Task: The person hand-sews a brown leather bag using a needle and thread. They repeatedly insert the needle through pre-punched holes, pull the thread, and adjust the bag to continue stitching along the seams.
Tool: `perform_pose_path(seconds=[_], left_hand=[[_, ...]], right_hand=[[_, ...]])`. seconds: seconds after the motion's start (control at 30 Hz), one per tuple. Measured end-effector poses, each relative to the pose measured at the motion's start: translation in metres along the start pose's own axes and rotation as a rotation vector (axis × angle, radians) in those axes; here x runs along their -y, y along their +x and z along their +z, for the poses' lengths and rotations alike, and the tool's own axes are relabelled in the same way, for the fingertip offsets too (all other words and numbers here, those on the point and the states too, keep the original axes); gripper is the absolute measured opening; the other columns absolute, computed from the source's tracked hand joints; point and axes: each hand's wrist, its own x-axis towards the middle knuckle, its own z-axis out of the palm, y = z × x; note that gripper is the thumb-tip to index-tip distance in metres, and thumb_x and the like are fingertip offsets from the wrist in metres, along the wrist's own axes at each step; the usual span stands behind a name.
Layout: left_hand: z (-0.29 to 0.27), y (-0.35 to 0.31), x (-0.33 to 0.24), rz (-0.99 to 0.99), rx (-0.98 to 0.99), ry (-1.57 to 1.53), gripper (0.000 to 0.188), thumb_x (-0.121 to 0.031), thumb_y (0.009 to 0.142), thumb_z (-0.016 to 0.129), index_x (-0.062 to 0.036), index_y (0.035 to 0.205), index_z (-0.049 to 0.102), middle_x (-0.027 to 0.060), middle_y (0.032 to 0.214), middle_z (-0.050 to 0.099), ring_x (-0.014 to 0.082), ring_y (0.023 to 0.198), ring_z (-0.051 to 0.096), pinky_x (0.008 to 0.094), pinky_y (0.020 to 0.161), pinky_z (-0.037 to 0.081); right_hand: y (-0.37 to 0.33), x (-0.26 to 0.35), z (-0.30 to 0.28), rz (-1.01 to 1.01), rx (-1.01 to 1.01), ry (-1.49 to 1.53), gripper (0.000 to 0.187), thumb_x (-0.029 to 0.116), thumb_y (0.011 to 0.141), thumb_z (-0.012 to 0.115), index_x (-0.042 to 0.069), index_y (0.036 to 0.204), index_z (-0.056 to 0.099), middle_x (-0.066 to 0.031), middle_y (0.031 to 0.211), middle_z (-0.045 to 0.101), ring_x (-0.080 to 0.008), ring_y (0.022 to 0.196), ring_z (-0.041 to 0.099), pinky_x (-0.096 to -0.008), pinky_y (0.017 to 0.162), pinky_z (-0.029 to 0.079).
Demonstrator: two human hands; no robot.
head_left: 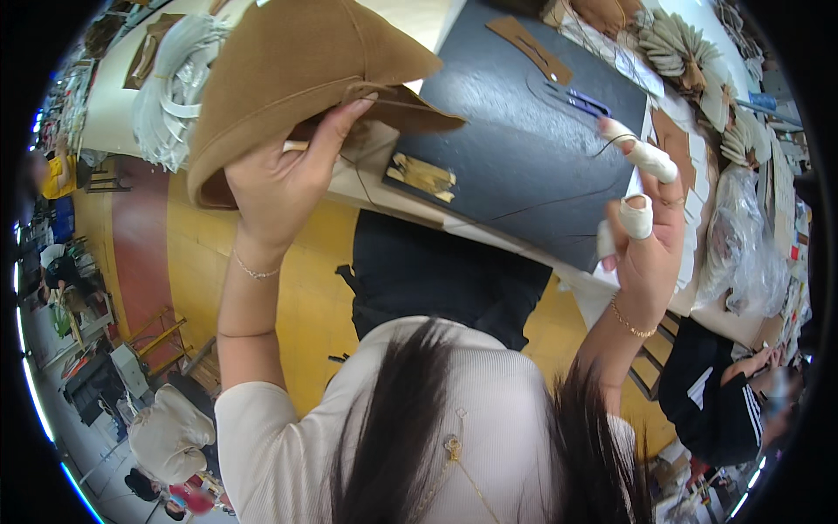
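My left hand [292,175] grips a brown felt hat [288,79] by its lower edge, thumb pressed near the seam where the brim begins. The hat is tilted above the near edge of the table. A thin dark thread [524,208] runs from below the hat toward my right hand [650,205], raised over the right side of the dark work board [515,131]. White tape wraps several of its fingertips. The index finger points out and the other fingers curl in, with the thread reaching them. Whether a needle is there I cannot make out.
Blue-handled thread snips [580,100] and a brown strip with a slot [528,48] lie on the board. A yellowish taped patch [422,177] marks its near left corner. Bundled clear plastic strips [175,96] lie left; clear bags [738,236] lie right. Other people work nearby.
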Motion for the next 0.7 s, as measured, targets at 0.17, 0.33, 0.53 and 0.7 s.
perform_pose_path(seconds=[0.17, 0.33, 0.53, 0.7], left_hand=[[-0.010, 0.006, -0.011, 0.017, 0.032, 0.152, 0.027, 0.008, 0.079, 0.071, 0.0093, 0.104, 0.062, 0.0090, 0.093, 0.068, 0.0124, 0.079, 0.066, 0.0228, 0.065, 0.055], [0.001, 0.005, -0.025, 0.019, 0.018, -0.093, 0.029, 0.008, 0.077, 0.073, 0.0088, 0.104, 0.062, 0.0114, 0.096, 0.068, 0.0152, 0.080, 0.066, 0.0257, 0.070, 0.055], [0.004, -0.008, -0.043, -0.176, 0.008, -0.165, 0.033, 0.010, 0.075, 0.073, 0.0078, 0.106, 0.062, 0.0125, 0.099, 0.068, 0.0174, 0.088, 0.065, 0.0296, 0.080, 0.054], [0.007, -0.015, -0.036, 0.073, -0.036, -0.139, 0.037, 0.009, 0.074, 0.074, 0.0073, 0.109, 0.062, 0.0123, 0.106, 0.066, 0.0202, 0.095, 0.064, 0.0336, 0.086, 0.052]], right_hand=[[0.016, 0.007, -0.005, -0.162, -0.366, -0.204, 0.037, 0.010, 0.092, 0.058, 0.000, 0.127, 0.050, -0.0054, 0.102, 0.053, -0.0069, 0.080, 0.054, -0.0198, 0.061, 0.050], [-0.009, 0.022, 0.040, -0.238, -0.203, -0.187, 0.039, 0.000, 0.092, 0.044, -0.003, 0.131, 0.048, -0.0084, 0.100, 0.051, -0.0131, 0.083, 0.059, -0.0268, 0.073, 0.053], [-0.016, 0.029, 0.095, -0.392, 0.128, -0.279, 0.036, -0.014, 0.082, 0.060, -0.003, 0.116, 0.062, -0.0067, 0.088, 0.052, -0.0142, 0.068, 0.064, -0.0233, 0.057, 0.053], [-0.017, 0.036, 0.101, -0.388, 0.117, -0.390, 0.031, -0.006, 0.079, 0.068, -0.001, 0.110, 0.068, -0.0049, 0.074, 0.052, -0.0094, 0.055, 0.055, -0.0225, 0.050, 0.043]])
